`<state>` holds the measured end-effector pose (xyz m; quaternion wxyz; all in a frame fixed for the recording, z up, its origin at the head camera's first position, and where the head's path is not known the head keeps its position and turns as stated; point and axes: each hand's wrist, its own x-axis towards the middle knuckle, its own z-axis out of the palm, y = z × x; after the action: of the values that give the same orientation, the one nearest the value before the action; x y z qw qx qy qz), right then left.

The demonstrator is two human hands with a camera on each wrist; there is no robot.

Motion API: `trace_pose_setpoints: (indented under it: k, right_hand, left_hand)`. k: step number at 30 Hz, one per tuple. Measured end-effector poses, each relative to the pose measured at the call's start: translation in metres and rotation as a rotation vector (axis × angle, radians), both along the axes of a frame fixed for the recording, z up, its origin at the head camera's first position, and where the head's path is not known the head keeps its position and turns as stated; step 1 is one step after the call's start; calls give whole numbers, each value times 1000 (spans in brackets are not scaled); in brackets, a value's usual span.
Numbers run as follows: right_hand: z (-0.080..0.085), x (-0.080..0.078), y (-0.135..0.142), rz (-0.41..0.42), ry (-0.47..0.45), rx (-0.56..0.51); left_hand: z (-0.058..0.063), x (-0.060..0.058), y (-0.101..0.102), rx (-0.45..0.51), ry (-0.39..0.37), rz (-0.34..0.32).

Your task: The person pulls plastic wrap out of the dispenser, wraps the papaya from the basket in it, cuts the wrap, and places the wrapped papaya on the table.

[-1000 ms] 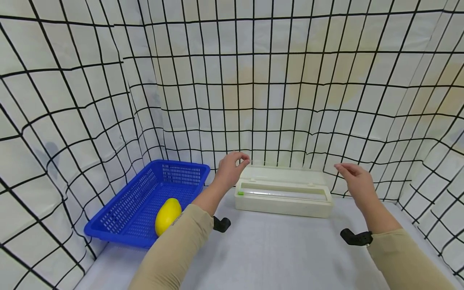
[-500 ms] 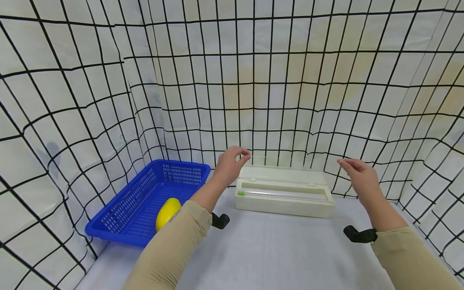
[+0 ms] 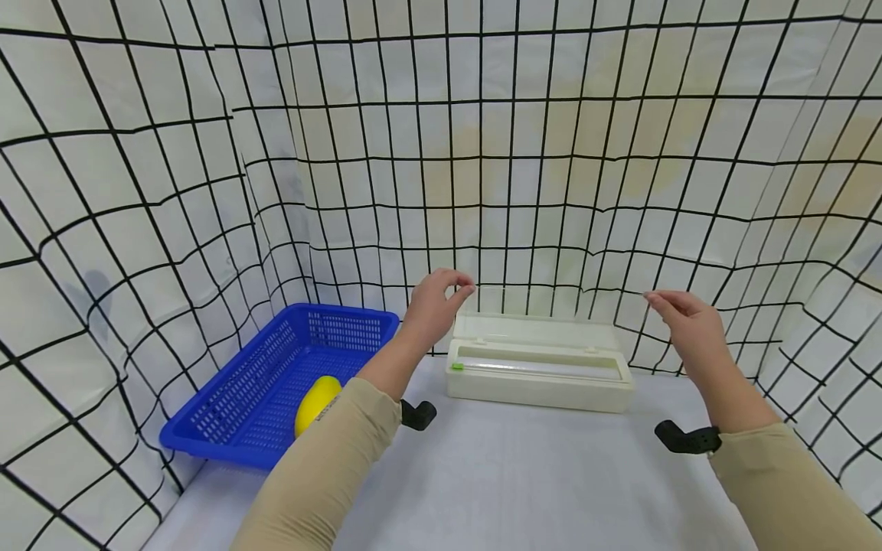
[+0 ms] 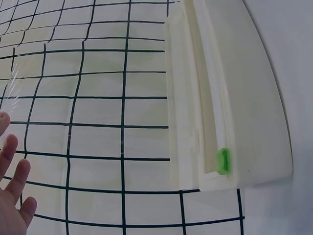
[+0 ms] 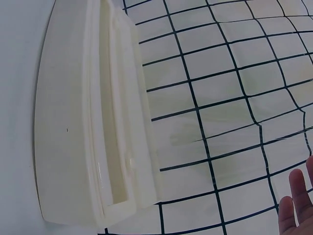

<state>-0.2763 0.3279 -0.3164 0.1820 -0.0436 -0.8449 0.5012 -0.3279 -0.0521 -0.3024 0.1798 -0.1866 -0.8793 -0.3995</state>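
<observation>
Behind the table's middle sits a white cling film dispenser point(image 3: 537, 395), its lid point(image 3: 537, 330) raised at the back. A green slider point(image 4: 223, 161) marks the left end of the clear strip along its slot. My left hand point(image 3: 436, 310), above the box's left end, pinches the edge of a sheet of cling film point(image 4: 13, 85); creases show near the fingertips in the left wrist view. Off the right end, my right hand point(image 3: 691, 325) pinches the sheet's other side with thumb and fingers. The film between both hands is nearly invisible; both wrist views cut off the pinching fingertips.
At left stands a blue plastic basket point(image 3: 227, 456) with a smooth yellow oval fruit point(image 3: 315, 404) inside, partly hidden by the left sleeve. Black netting point(image 3: 482, 161) over white sheeting encloses the back and sides. White cloth point(image 3: 524, 474) covers the table.
Both hands have risen a little, the right also drifting slightly right, with the film drawn higher above the box. The dispenser and basket have stayed put.
</observation>
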Motion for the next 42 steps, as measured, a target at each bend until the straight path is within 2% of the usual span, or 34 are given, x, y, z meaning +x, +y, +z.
trace_pose_setpoints:
  k: [7, 22, 30, 37, 42]
  right_hand:
    - [6, 0, 0, -22, 8, 10]
    - [20, 2, -1, -48, 49, -41]
    - [26, 6, -1, -59, 64, -29]
    - [33, 10, 0, -32, 80, -55]
    - [32, 17, 5, -19, 100, -29]
  left_hand:
    - [7, -2, 1, 14, 32, -9]
    - [22, -1, 1, 11, 85, -19]
    - [31, 5, 0, 28, 86, -25]
    - [37, 10, -2, 24, 80, -25]
    - [39, 17, -3, -4, 91, -38]
